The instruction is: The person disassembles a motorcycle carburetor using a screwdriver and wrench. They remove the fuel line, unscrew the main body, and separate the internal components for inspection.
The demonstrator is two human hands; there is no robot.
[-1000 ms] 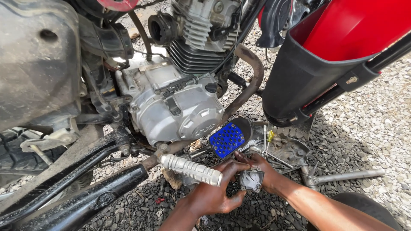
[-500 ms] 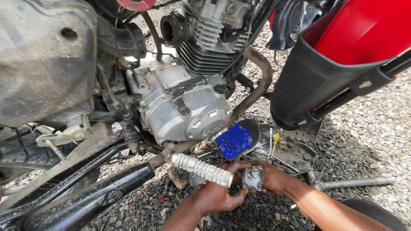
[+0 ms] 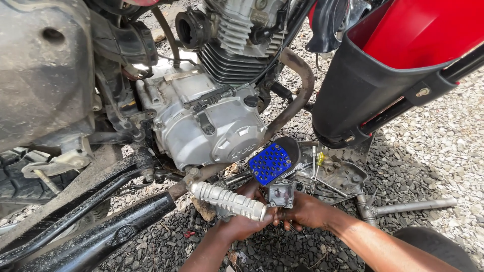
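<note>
Both hands, left (image 3: 242,224) and right (image 3: 307,211), grip a small metal part (image 3: 281,194); it may slip into the gravel (image 3: 428,166).

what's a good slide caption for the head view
Both hands, left hand and right hand, hold a small metal part below a motorcycle engine on gravel.

Outdoor setting, hard daylight with sharp shadows, ground of loose grey gravel (image 3: 433,151), darker oil-stained gravel (image 3: 166,242) beneath a motorcycle, silver engine casing (image 3: 212,126), red fuel tank (image 3: 418,35), black exhaust pipe (image 3: 96,236), tyre tread (image 3: 15,176) at left edge.
</note>
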